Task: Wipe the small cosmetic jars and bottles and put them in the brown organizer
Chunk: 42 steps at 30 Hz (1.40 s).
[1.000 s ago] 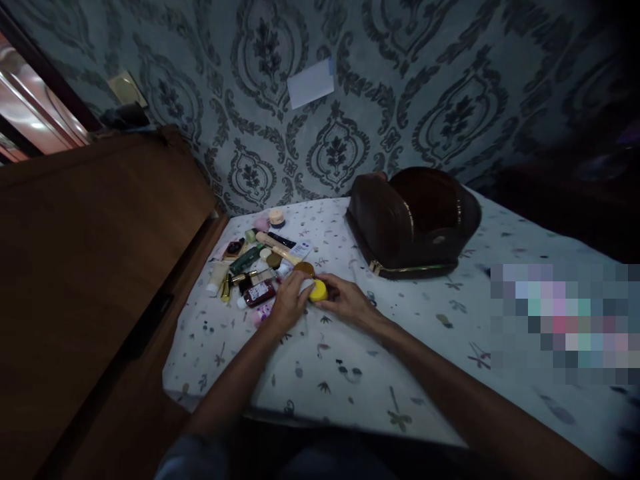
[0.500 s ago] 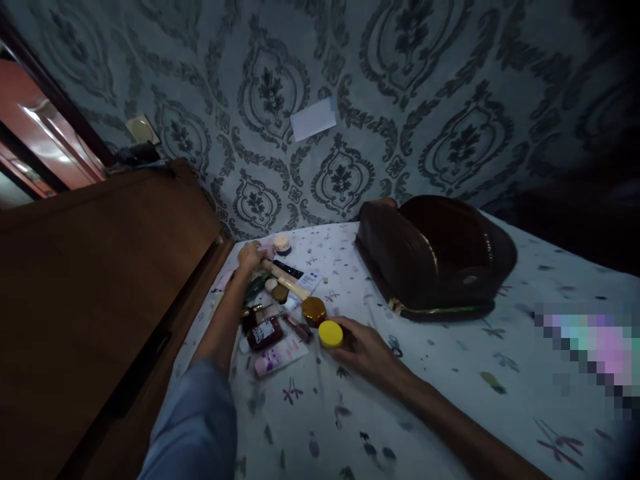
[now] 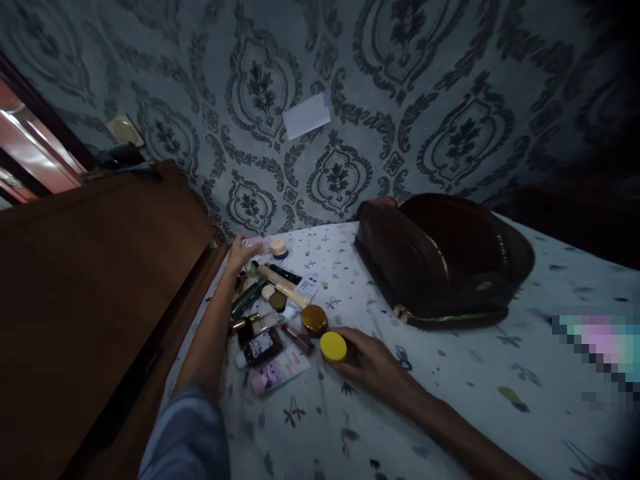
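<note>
- Lying nearest on the white printed cloth (image 3: 320, 427): a smooth pink-and-white tube (image 3: 281, 370), with a glossy dark-red bottle (image 3: 263, 347) just behind.
- Gripping a round, smooth yellow lid (image 3: 333, 347) by its side in the right hand (image 3: 369, 360), with curled fingers.
- Just beyond and left of that lid: a shiny, round amber lid (image 3: 314, 320).
- Toward the cloth's far edge, on the right: a bulky brown leather-like bag (image 3: 440, 267) with gold zips.
- At the far left corner, well apart from the right hand: pinching a pink item (image 3: 254, 243) between left hand (image 3: 240, 255) fingers and thumb, near a squat peach-topped pot (image 3: 279, 248).
- Compared with half a second ago, showing a wider gap between pink item and pot; keeping the yellow lid in the same grip.
</note>
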Motion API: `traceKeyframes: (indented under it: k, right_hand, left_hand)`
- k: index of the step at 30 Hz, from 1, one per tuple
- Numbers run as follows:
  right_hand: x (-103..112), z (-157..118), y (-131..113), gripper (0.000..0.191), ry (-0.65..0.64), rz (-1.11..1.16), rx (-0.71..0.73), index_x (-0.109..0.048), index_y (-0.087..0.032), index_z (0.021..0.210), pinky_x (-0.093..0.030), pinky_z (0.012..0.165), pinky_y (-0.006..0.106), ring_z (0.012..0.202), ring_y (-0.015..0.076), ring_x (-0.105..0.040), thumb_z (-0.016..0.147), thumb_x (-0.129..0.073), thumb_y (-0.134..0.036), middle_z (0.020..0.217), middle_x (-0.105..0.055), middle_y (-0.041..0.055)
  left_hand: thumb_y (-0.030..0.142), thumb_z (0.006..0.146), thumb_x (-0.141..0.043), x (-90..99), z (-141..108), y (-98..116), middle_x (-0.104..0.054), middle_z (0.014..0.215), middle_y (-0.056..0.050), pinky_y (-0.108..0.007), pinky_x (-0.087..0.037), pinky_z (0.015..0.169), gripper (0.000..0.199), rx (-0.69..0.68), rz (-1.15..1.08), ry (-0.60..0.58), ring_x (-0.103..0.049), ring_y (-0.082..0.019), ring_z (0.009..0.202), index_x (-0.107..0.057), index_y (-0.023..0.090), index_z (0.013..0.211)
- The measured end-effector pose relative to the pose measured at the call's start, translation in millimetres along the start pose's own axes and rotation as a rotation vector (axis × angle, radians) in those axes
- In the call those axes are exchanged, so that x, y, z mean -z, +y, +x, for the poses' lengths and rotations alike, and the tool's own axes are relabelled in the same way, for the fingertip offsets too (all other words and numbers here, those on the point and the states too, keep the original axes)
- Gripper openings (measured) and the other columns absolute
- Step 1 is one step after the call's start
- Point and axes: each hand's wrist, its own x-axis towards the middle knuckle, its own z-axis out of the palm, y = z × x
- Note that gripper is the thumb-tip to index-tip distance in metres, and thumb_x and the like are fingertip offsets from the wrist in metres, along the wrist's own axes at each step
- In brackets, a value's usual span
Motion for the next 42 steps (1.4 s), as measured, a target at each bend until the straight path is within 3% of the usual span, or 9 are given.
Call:
traceKeyframes:
  k: [3,7,12,16,23,26,31,37,42]
  right_hand:
    - [-2,1,4,0.045,0.010,-0.016,0.023,-0.065,-0.018,0.115,-0.052,0.082,0.036,0.093,0.0246,-0.065,0.072,-0.064,-0.030,0.106,-0.070,0.0085]
    - [-8,1,12,0.051,0.049,0.021,0.085,-0.062,-0.018,0.118,-0.050,0.087,0.039,0.097,0.0253,-0.064,0.071,-0.067,-0.036,0.109,-0.069,0.0086]
    - [-11,-1,8,0.053,0.044,0.041,0.114,-0.061,-0.019,0.119,-0.050,0.085,0.038,0.095,0.0250,-0.064,0.072,-0.069,-0.043,0.109,-0.069,0.0084]
    - [-9,-2,1,0.050,0.029,0.060,0.122,-0.061,-0.019,0.119,-0.051,0.084,0.037,0.095,0.0240,-0.064,0.076,-0.067,-0.044,0.109,-0.069,0.0075]
    - [-10,-1,7,0.053,0.029,0.092,0.136,-0.060,-0.017,0.120,-0.050,0.089,0.037,0.099,0.0237,-0.064,0.074,-0.069,-0.042,0.111,-0.068,0.0073]
    - [-10,0,11,0.055,0.024,0.122,0.128,-0.060,-0.017,0.121,-0.050,0.090,0.038,0.101,0.0245,-0.063,0.073,-0.070,-0.042,0.113,-0.068,0.0079]
    - [-2,2,11,0.051,-0.038,0.164,0.118,-0.062,-0.018,0.113,-0.051,0.090,0.036,0.100,0.0240,-0.064,0.069,-0.074,-0.041,0.109,-0.068,0.0058]
    - [18,2,8,0.048,-0.151,0.159,0.095,-0.065,-0.017,0.107,-0.052,0.083,0.035,0.092,0.0231,-0.063,0.066,-0.076,-0.042,0.100,-0.068,0.0044]
    - [26,2,8,0.051,-0.186,0.174,0.085,-0.066,-0.018,0.110,-0.052,0.085,0.036,0.094,0.0236,-0.063,0.067,-0.076,-0.042,0.101,-0.068,0.0051]
  left_hand:
    - [0.059,0.075,-0.057,6.2,-59,12,-0.066,0.096,-0.002,-0.025,-0.051,0.066,0.052,-0.045,-0.190,-0.049,-0.066,-0.018,0.081,-0.047,0.022,0.110]
    - [0.061,0.070,-0.063,-13.7,-165,26,-0.062,0.090,-0.001,-0.026,-0.051,0.063,0.055,-0.051,-0.551,-0.208,-0.062,-0.016,0.072,-0.046,0.023,0.107]
    - [0.053,0.068,-0.071,-42.0,-252,35,-0.059,0.100,-0.002,-0.029,-0.051,0.077,0.055,-0.085,-0.644,-0.225,-0.060,-0.019,0.088,-0.044,0.024,0.105]
    - [0.041,0.072,-0.073,-34.5,-263,29,-0.059,0.109,-0.005,-0.033,-0.046,0.091,0.049,-0.232,-0.375,-0.198,-0.057,-0.023,0.107,-0.046,0.022,0.109]
    - [0.038,0.072,-0.077,-21.2,-271,24,-0.056,0.113,-0.009,-0.038,-0.047,0.088,0.053,-0.284,0.246,-0.234,-0.057,-0.028,0.108,-0.052,0.021,0.116]
    - [0.042,0.073,-0.076,-26.3,-276,27,-0.055,0.118,-0.009,-0.038,-0.048,0.086,0.062,-0.322,0.292,-0.240,-0.058,-0.028,0.108,-0.047,0.022,0.124]
    - [0.044,0.076,-0.070,-23.0,-273,38,-0.058,0.109,-0.008,-0.036,-0.050,0.078,0.044,-0.338,0.396,-0.313,-0.062,-0.028,0.100,-0.053,0.022,0.110]
    - [0.059,0.069,-0.071,-23.0,-264,51,-0.065,0.099,-0.007,-0.033,-0.050,0.072,0.047,-0.297,0.444,-0.533,-0.065,-0.028,0.094,-0.058,0.023,0.096]
    - [0.057,0.071,-0.070,-35.9,-260,43,-0.066,0.102,-0.007,-0.031,-0.049,0.069,0.046,-0.291,0.452,-0.467,-0.065,-0.028,0.093,-0.057,0.022,0.099]
